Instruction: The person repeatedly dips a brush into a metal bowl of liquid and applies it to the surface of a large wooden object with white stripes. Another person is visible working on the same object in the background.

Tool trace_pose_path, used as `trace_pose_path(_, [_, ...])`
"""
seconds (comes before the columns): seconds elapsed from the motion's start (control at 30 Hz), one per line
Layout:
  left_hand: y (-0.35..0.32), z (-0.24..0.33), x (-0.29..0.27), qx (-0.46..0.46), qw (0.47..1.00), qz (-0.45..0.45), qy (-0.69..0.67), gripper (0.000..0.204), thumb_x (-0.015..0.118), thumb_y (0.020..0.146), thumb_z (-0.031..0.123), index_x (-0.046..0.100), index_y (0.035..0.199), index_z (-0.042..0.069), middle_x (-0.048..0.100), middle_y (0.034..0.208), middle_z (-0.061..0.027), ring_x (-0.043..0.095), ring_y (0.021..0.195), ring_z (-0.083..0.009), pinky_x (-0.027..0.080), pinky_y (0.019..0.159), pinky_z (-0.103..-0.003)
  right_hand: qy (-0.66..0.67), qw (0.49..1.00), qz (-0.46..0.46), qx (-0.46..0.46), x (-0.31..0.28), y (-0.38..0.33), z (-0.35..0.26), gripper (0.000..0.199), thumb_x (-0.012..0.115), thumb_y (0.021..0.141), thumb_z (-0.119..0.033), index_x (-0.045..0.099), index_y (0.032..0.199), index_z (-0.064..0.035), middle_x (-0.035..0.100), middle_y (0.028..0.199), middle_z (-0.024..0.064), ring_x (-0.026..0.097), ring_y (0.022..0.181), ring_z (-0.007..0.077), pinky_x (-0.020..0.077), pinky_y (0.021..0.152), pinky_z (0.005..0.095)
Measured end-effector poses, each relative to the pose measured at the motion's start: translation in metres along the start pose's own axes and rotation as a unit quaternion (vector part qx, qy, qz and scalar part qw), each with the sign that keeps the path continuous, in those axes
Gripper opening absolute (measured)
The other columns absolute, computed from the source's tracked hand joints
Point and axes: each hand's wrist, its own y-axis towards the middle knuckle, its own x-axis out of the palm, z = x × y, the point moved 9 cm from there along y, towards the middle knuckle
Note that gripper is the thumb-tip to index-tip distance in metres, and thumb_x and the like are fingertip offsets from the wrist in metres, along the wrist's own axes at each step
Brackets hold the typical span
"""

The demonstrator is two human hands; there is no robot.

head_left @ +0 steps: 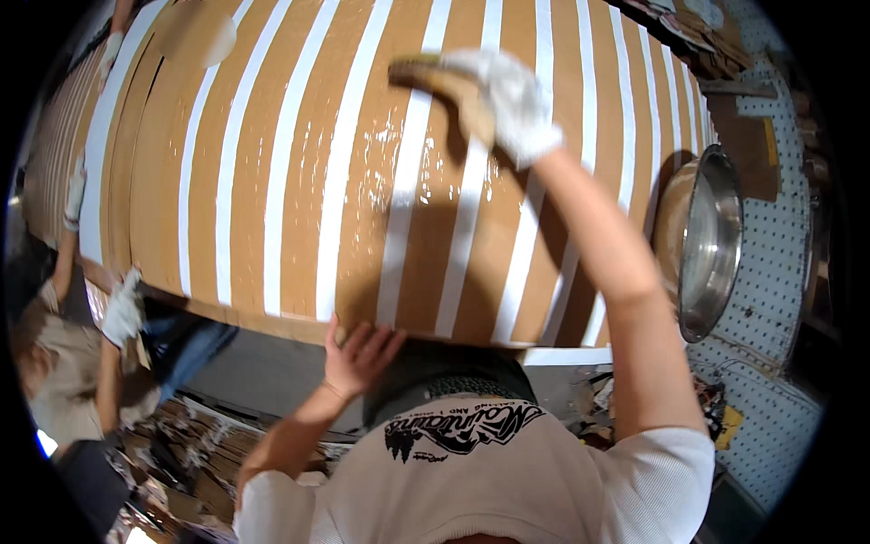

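My right hand [512,95], in a white glove, is closed round a wide brush [444,83] with a pale wooden handle and a dark edge. The brush is over the far middle of a large brown cardboard sheet [299,208] with white stripes running from its far side to its near side. Wet, shiny streaks lie on the cardboard to the left of and below the brush. At the sheet's near edge rests my bare left hand [361,355], fingers spread, holding nothing.
A round metal basin [711,245] stands at the sheet's right end, beside a perforated metal surface [766,299]. On the left, gloved hands of other people [123,313] touch the cardboard's edge. Cardboard scraps [195,453] lie at the lower left.
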Motion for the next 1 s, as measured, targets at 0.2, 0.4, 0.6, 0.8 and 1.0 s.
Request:
trace_pose_path(0.2, [0.002,-0.002,-0.014,-0.017,0.998,0.010,-0.064,0.062,0.065,0.067,0.020,0.058,0.129,0.022,0.049,0.128,-0.0029,0.043,0.121,-0.0264,0.025,0.105,-0.070,-0.083,0.982,-0.169,-0.011,0.007,-0.198,-0.144,0.044,0.051,0.083,-0.002,0.062,0.123,-0.0160,0.062,0.113,0.0118,0.057,0.107,0.0303,0.0404,0.097,0.0421])
trace_pose_path(0.4, [-0.006,0.002,-0.019,-0.020,0.999,0.028,-0.027,0.074,0.067,0.061,0.015,0.054,0.133,0.024,0.048,0.128,-0.0033,0.043,0.122,-0.0281,0.022,0.108,-0.067,-0.006,0.971,-0.236,0.031,-0.005,-0.188,-0.134,0.032,0.058,0.089,-0.017,0.062,0.120,-0.0106,0.065,0.109,0.0121,0.063,0.098,0.0249,0.0533,0.083,0.0330])
trace_pose_path(0.6, [0.002,0.006,-0.032,-0.011,0.999,0.040,-0.032,0.072,0.064,0.062,0.012,0.054,0.132,0.023,0.052,0.129,-0.0036,0.049,0.118,-0.0275,0.023,0.108,-0.066,0.141,0.983,-0.074,0.091,0.000,-0.234,-0.115,0.035,0.049,0.093,-0.026,0.062,0.122,-0.0122,0.062,0.121,0.0141,0.060,0.109,0.0278,0.0482,0.095,0.0352])
trace_pose_path(0.8, [-0.006,0.005,-0.032,-0.033,0.998,0.031,-0.036,0.077,0.065,0.063,0.010,0.050,0.137,0.024,0.056,0.127,-0.0049,0.050,0.118,-0.0291,0.020,0.111,-0.064,-0.014,0.993,-0.106,0.053,-0.038,-0.233,-0.118,0.026,0.061,0.084,-0.026,0.069,0.106,-0.0138,0.068,0.102,0.0125,0.065,0.093,0.0288,0.0532,0.082,0.0407])
trace_pose_path(1.0, [0.009,0.027,-0.037,-0.019,0.998,0.013,-0.051,0.080,0.061,0.067,0.009,0.040,0.144,0.015,0.051,0.132,-0.0080,0.043,0.124,-0.0329,0.018,0.114,-0.062,-0.058,0.974,0.144,0.168,-0.104,-0.225,-0.005,0.030,0.056,0.086,-0.016,0.068,0.113,-0.0223,0.068,0.106,0.0092,0.064,0.097,0.0304,0.0525,0.084,0.0366])
